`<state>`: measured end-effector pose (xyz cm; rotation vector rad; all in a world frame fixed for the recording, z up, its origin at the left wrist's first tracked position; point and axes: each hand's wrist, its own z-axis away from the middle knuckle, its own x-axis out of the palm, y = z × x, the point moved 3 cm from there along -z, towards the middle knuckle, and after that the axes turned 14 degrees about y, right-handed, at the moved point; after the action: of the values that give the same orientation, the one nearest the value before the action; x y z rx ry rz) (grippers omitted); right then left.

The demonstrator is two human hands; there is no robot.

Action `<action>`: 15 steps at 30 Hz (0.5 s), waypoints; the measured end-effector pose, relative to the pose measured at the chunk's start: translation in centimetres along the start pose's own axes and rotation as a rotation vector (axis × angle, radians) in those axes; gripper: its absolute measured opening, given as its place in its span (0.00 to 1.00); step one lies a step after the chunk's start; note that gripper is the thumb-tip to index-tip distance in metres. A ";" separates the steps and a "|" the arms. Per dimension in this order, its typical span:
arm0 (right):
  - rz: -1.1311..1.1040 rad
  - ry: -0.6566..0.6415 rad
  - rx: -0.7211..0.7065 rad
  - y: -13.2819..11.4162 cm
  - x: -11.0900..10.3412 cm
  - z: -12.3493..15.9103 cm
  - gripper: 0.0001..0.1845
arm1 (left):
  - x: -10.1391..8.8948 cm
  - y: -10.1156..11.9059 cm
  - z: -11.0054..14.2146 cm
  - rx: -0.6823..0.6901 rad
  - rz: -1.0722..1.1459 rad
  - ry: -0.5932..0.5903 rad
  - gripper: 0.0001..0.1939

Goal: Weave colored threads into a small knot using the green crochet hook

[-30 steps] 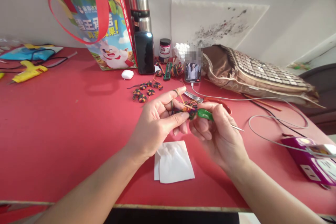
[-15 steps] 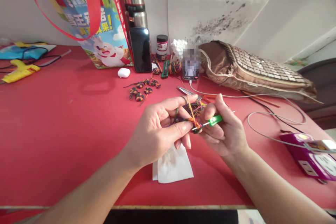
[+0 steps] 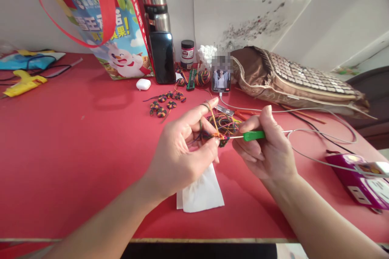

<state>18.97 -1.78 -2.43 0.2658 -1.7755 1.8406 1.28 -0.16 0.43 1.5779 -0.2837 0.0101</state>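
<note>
My left hand (image 3: 182, 151) pinches a small multicoloured crochet piece (image 3: 221, 139) between thumb and fingers, with orange yarn looped over its raised index finger. My right hand (image 3: 267, 149) grips a green-handled crochet hook (image 3: 253, 135) whose metal tip points left into the piece. Loose multicoloured yarn (image 3: 225, 123) lies in a tangle just behind the two hands. Both hands hover above the red table (image 3: 75, 141).
Several finished small crochet pieces (image 3: 165, 105) lie further back, near a white earbud case (image 3: 143, 84). A gift bag (image 3: 100, 20), a flask (image 3: 154, 8), a dark phone (image 3: 161, 57), a lit phone (image 3: 221, 80), a beaded bag (image 3: 298, 83), cables, a purple power strip (image 3: 361, 182) and white paper (image 3: 200, 194) surround the hands.
The hook has swung from a tilted hold to nearly level, tip in the piece. Both hands shifted slightly, and the left index finger lifted the yarn higher.
</note>
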 end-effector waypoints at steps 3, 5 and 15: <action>0.033 -0.013 -0.007 -0.1 -0.2 -0.1 0.26 | 0.0 0.0 0.1 0.000 -0.029 0.005 0.34; 0.053 -0.018 -0.011 -0.2 -0.3 -0.2 0.27 | -0.1 0.2 0.1 -0.003 -0.041 0.002 0.34; 0.121 0.055 -0.139 -0.9 -0.4 0.0 0.28 | -0.1 0.3 -0.1 0.044 -0.086 -0.004 0.36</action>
<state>19.73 -1.93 -1.81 0.0550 -1.9073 1.7779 1.16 -0.03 0.68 1.6329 -0.2198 -0.0546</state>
